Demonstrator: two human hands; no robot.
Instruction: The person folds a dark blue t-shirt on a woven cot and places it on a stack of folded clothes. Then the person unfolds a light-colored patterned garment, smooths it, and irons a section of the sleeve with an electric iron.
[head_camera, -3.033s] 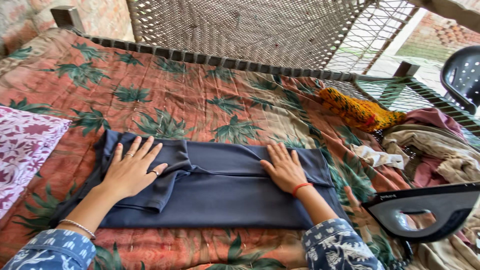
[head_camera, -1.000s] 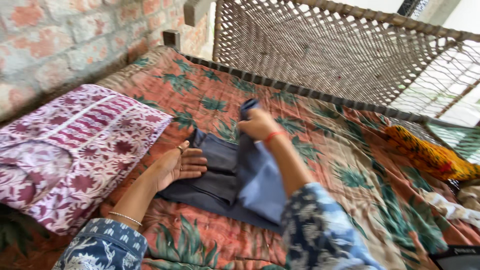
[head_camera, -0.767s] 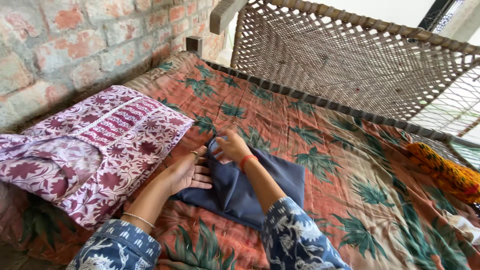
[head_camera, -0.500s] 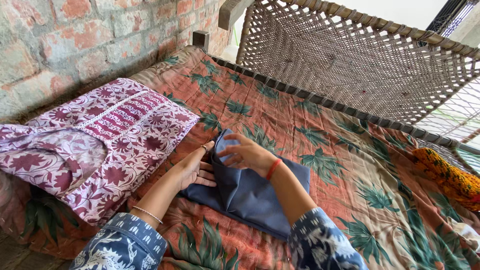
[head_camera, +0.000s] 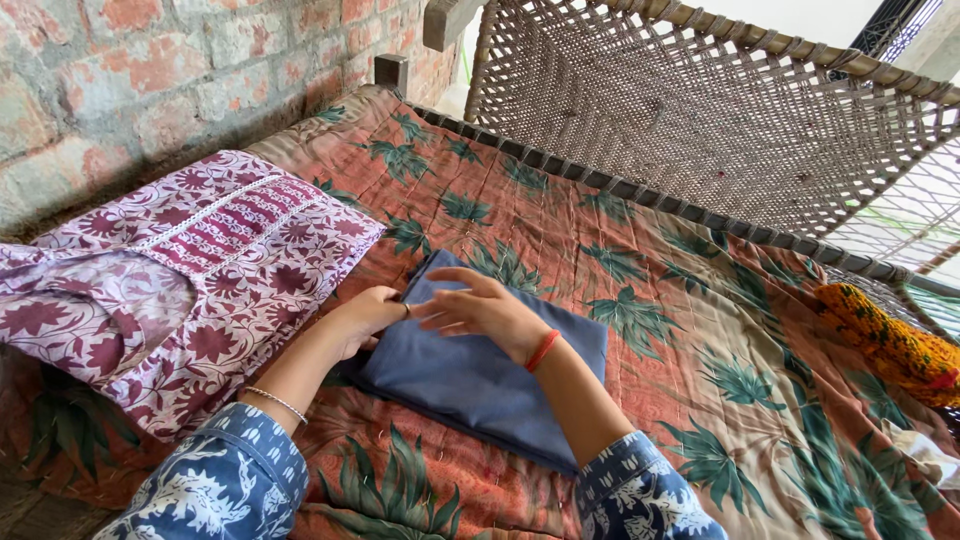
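Observation:
A dark blue garment (head_camera: 470, 375) lies folded into a compact rectangle on an orange bedcover with green leaf print (head_camera: 700, 330). My left hand (head_camera: 368, 312) grips the garment's left edge, fingers curled against the fold. My right hand (head_camera: 480, 312), with a red thread at the wrist, rests flat on top of the garment with fingers spread, pointing left toward the other hand. Both arms wear blue and white patterned sleeves.
A folded maroon and white floral garment (head_camera: 170, 270) lies just left of the blue one. A brick wall (head_camera: 120, 70) runs along the left. A woven cot frame (head_camera: 720, 100) leans behind the bed. A yellow-orange cloth (head_camera: 890, 345) lies at the right edge.
The long blue garment was folded over from the right into a small rectangle. My right hand carried the far end across and now lies flat on top; my left hand moved to the left edge.

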